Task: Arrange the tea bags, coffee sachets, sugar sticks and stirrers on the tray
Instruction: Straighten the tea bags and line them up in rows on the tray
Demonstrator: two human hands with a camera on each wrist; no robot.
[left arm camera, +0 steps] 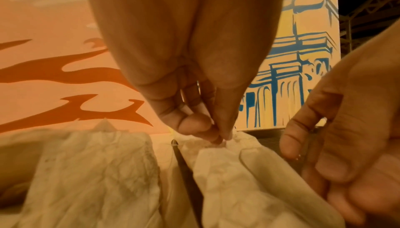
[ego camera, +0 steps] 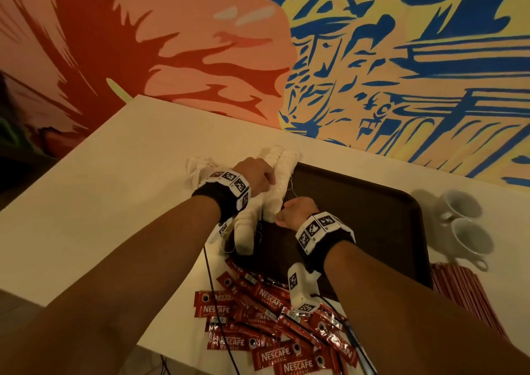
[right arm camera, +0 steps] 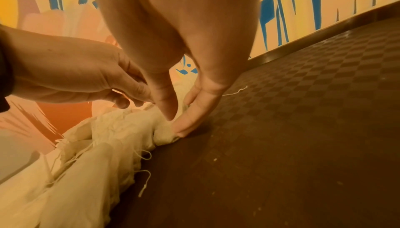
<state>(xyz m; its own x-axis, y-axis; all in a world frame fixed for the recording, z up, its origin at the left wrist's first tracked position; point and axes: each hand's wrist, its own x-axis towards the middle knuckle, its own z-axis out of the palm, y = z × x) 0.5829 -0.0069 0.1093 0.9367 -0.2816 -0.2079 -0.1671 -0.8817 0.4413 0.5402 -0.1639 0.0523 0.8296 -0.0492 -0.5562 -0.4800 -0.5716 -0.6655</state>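
Note:
White tea bags lie in two rows along the left edge of the dark brown tray. My left hand pinches the top of a tea bag in the row between thumb and fingertips. Close beside it, my right hand nips the side of a tea bag with thumb and fingers, low on the tray's patterned floor. More tea bags sit loose on the table left of the tray. Red coffee sachets are heaped at the tray's near edge.
Two white cups stand on the table right of the tray. A bundle of thin red sticks lies below the cups. A painted wall runs behind the white table. Black cables hang from both wrists over the sachets.

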